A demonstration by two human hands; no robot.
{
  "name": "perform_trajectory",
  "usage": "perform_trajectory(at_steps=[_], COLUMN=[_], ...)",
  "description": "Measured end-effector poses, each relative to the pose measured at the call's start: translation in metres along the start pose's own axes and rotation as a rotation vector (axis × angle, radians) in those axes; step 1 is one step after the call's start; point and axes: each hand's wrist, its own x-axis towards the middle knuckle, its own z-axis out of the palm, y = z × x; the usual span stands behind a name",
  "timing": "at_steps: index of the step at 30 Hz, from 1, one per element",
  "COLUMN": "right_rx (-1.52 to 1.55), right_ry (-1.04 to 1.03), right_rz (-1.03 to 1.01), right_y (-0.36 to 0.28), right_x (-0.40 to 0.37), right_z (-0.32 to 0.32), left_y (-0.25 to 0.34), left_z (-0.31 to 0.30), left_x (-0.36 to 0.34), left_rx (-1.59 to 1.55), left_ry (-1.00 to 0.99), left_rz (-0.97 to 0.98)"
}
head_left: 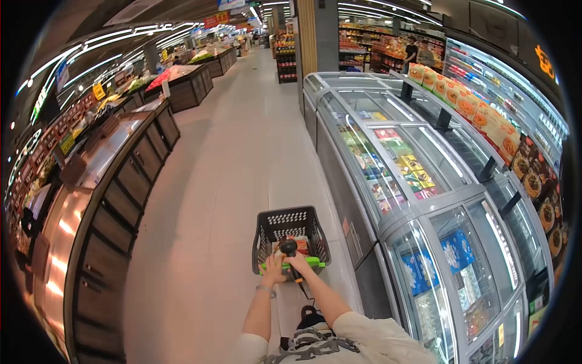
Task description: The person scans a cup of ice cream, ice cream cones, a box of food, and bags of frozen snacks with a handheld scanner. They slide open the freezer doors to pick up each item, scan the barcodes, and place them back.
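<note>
At six o'clock, the basket (pixel 263 233), probably stiff, light and sturdy, is best held by its green handle (pixel 314 261), near which the left hand (pixel 273 272) spreads its fingers and the right hand (pixel 298 262) grips a black-knobbed tool (pixel 288 246), handle contact being unclear.

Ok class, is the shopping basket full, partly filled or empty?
Partly filled: goods show low in the basket, with bare slotted wall above them.

- Nothing legible.
- Lit orange sign (pixel 545 63), upper right: distorted, can't read.
- Red hanging signs (pixel 218 20), far aisle: too small.
- Yellow sign (pixel 98 91), left: too small.
- Food-picture panels (pixel 483 117), right: print unreadable.
- Dark shirt print (pixel 315 348), bottom: no clear letters.
</note>
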Motion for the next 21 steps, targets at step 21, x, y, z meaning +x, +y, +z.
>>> perform_trajectory(at_steps=[21], right_rx=[0.032], right_ry=[0.051], right_rz=[0.036], right_y=[-0.123], right_x=[0.427], right_z=[-0.017], left_y=[-0.031], left_z=[-0.181], left_x=[0.416], left_rx=[-0.038], left_ry=[-0.134], left_rz=[-0.010])
